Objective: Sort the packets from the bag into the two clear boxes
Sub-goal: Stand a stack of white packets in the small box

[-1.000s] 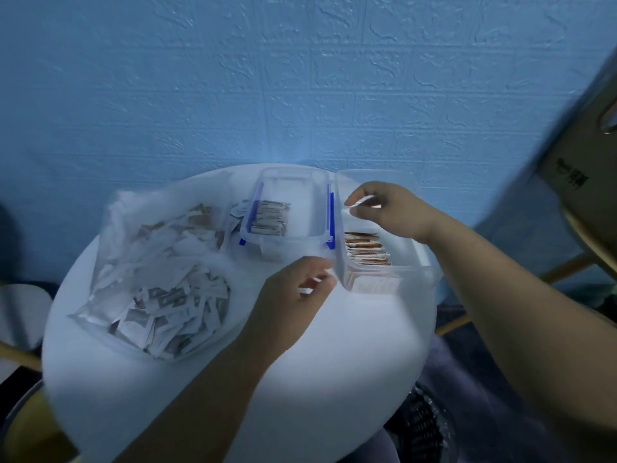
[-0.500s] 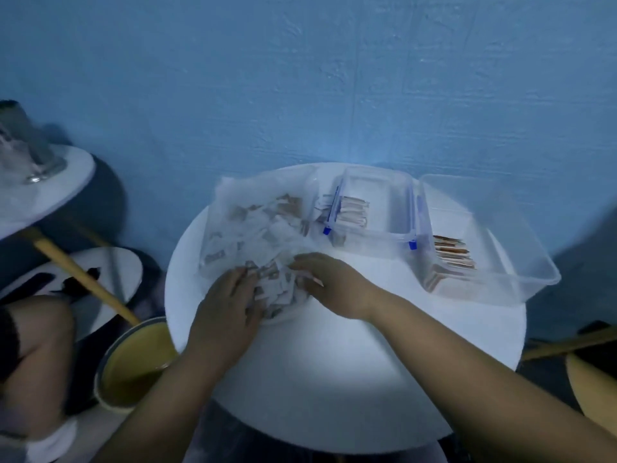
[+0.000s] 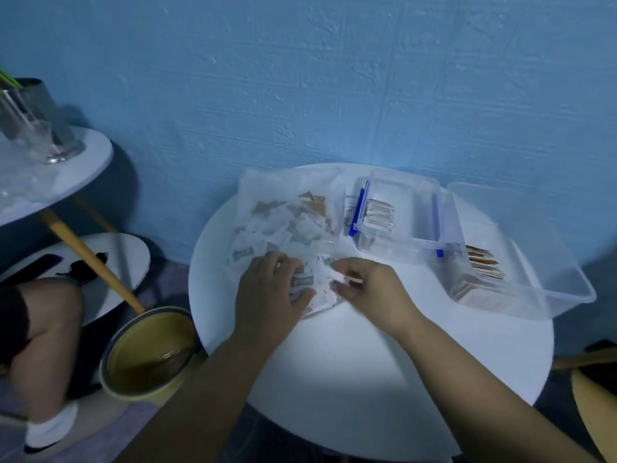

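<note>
back from the boxes, both hands are at the bag (image 3: 283,208) on the desk (image 3: 367,379) again. my left hand (image 3: 270,292) lies flat on the loose packets (image 3: 267,228), gripping nothing. my right hand (image 3: 367,289) pinches one white packet (image 3: 345,279), so another sorting round has begun. rightward, the small clear box (image 3: 404,195) and the large clear box (image 3: 534,235) each hold a short row.

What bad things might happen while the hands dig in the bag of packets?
The big clear box seems to stick out past the right edge of the table, so a bump might tip it off. The right hand pinches a packet from a jumbled pile in the bag; others may get dragged out and fall toward the yellow bucket below.
</note>
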A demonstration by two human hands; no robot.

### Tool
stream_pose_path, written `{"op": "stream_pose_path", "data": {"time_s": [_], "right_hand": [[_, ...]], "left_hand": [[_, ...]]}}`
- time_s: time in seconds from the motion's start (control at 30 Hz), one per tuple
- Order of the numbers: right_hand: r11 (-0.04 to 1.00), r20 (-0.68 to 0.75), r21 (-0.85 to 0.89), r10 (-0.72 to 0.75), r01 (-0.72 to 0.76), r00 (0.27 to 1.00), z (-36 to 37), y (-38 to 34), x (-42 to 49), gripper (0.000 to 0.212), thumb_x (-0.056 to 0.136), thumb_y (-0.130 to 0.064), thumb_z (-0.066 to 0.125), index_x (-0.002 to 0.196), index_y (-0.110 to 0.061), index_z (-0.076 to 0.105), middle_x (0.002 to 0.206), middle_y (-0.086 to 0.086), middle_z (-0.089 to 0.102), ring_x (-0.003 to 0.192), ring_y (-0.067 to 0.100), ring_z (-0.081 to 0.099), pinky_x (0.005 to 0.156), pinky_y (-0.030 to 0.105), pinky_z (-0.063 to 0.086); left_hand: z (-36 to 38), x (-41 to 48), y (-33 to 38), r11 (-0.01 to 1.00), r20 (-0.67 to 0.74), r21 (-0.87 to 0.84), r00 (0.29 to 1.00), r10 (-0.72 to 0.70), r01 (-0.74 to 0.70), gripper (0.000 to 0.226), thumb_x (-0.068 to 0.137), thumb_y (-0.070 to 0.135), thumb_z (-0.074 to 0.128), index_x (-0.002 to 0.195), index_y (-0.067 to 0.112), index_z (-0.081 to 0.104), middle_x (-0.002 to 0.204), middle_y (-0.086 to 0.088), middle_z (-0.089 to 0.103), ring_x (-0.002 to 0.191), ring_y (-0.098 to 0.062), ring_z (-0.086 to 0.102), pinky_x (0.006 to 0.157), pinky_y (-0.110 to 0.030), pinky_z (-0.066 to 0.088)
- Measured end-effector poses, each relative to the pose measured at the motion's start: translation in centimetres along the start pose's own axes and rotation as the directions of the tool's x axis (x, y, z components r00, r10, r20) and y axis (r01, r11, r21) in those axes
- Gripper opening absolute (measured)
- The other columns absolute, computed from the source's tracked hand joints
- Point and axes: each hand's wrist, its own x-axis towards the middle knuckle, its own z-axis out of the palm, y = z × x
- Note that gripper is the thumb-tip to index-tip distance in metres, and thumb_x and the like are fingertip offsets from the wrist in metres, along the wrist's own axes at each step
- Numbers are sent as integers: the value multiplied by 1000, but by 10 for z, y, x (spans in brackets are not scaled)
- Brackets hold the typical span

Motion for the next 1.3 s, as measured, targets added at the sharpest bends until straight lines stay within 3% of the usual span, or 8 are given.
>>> {"op": "stream_pose_path", "data": {"time_s": [0.13, 0.3, 0.5, 0.6, 0.77, 0.87, 1.1, 1.3], "right_hand": [[985, -38, -65, -163, 160, 986, 7, -7, 0, 41, 81, -28, 71, 120, -20, 60, 126, -9, 57, 115, 5, 51, 100, 9, 34], [921, 216, -271, -224, 278, 950, 22, -4, 6, 58, 82, -31, 67, 135, -25, 46, 147, -8, 36, 135, 6, 32, 102, 9, 20], [903, 47, -295, -311, 311, 949, 14, 2, -1, 24, 81, -33, 64, 101, -22, 71, 107, -5, 69, 94, 15, 65, 79, 22, 50], [922, -11, -261, -300, 287, 954, 11, 1, -6, 22, 80, -34, 67, 95, -19, 70, 95, -7, 67, 76, 17, 63, 71, 30, 52], [936, 128, -201, -266, 288, 955, 16, -8, -6, 64, 76, -41, 72, 132, -22, 48, 141, -5, 42, 129, 7, 37, 97, 2, 21], [915, 222, -290, -221, 280, 950, 25, -18, -8, 70, 79, -47, 66, 140, -28, 37, 151, -9, 28, 137, 7, 27, 100, 7, 19], [902, 78, -382, -186, 202, 979, 28, -21, -3, 47, 89, -38, 56, 135, -29, 46, 129, -6, 57, 119, 16, 51, 86, 27, 43], [953, -29, -232, -206, 194, 978, 20, -9, -5, 25, 84, -31, 66, 107, -22, 70, 112, -7, 68, 89, 14, 65, 80, 26, 51]], "left_hand": [[3, 7, -8, 999, 13, 10, 999, 38, -38, 45, 61, 33, 80, 96, 10, 64, 99, -11, 63, 89, -31, 61, 75, -33, 49], [10, 6, -20, 999, 145, -23, 988, 49, -46, 50, 72, 35, 62, 110, 2, 65, 111, -14, 65, 99, -31, 64, 80, -43, 52], [-4, 1, -23, 989, 124, -111, 986, 109, -95, 40, 72, 41, 63, 95, 10, 73, 96, -3, 71, 85, -20, 67, 78, -25, 47], [-5, 0, -22, 987, 130, -104, 982, 135, -122, 41, 73, 39, 64, 101, 10, 71, 91, -3, 68, 80, -21, 63, 72, -23, 47], [-6, 1, -20, 962, 131, -255, 983, 132, -95, 36, 81, 34, 65, 107, 9, 68, 98, -1, 60, 86, -14, 56, 73, -18, 45], [-15, 5, -31, 953, 142, -293, 983, 115, -70, 28, 83, 19, 68, 108, 8, 69, 106, -3, 65, 92, -11, 59, 79, -11, 42], [-28, 15, -37, 980, 12, -179, 995, 94, -91, 29, 86, 27, 54, 92, 5, 71, 84, -9, 72, 74, -23, 67, 72, -22, 46], [-24, 13, -30, 959, -162, -269, 978, -132, 85, 15, 88, 16, 61, 91, 3, 68, 82, -7, 70, 72, -13, 61, 64, -5, 35]]}}
